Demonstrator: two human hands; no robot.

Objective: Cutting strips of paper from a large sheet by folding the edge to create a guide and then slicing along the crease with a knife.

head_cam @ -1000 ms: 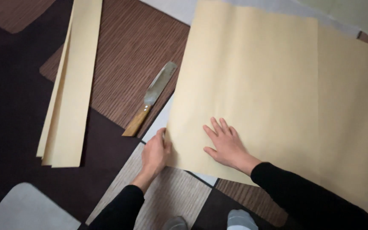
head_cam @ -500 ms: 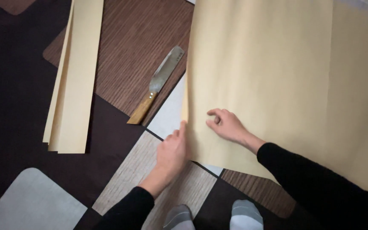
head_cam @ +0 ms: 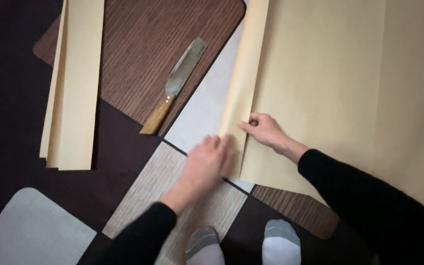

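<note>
A large tan paper sheet (head_cam: 330,88) lies on the floor at the right, its left edge folded over into a long narrow flap (head_cam: 244,78). My right hand (head_cam: 266,130) pinches the flap near its lower end. My left hand (head_cam: 204,164), blurred, rests at the sheet's lower left corner, fingers flat against the fold. A knife (head_cam: 175,93) with a flat metal blade and wooden handle lies to the left of the sheet, apart from both hands.
A stack of long tan paper strips (head_cam: 74,83) lies at the far left. The floor is a patchwork of brown, grey and dark mats (head_cam: 138,44). My two grey-socked feet (head_cam: 241,245) show at the bottom.
The sheet's left edge has been lifted and folded over to the right. My right hand went from flat on the paper to pinching the flap. My left hand moved to the fold.
</note>
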